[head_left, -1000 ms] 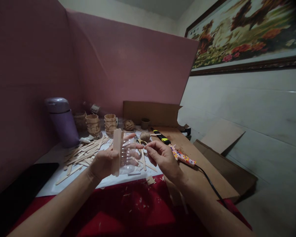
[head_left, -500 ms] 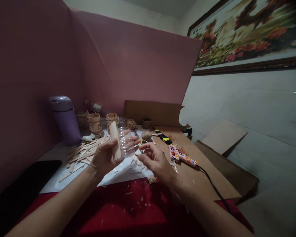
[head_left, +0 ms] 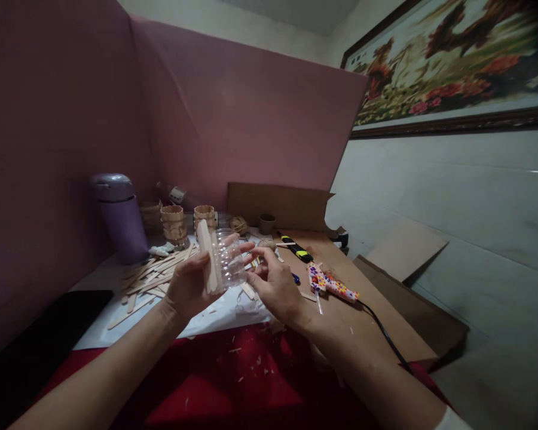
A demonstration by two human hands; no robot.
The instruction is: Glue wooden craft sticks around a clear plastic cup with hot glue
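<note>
My left hand (head_left: 185,288) is closed around a clear ribbed plastic bottle section (head_left: 231,264), which it holds tilted above the table. Pale wooden craft sticks (head_left: 209,258) stand along the near-left side of the plastic, beside my left thumb. Left fingers show through and beyond the clear wall. At the section's right end is my right hand (head_left: 278,289), its thumb and fingers bent but apart, with no object visible between them. Its fingertips are close to the plastic rim; whether they touch it I cannot tell. Loose craft sticks (head_left: 161,272) lie piled behind my left hand.
A purple flask (head_left: 123,230) stands at left, near stick-covered cups (head_left: 173,224). Twine (head_left: 238,226), a small dark pot (head_left: 266,224) and a yellow-black cutter (head_left: 296,248) lie behind. A patterned glue gun (head_left: 332,283) with its cord rests on cardboard (head_left: 376,322) at right.
My right hand has moved slightly left, bringing its fingers closer to the plastic rim. The left hand has turned the bottle section and sticks a little.
</note>
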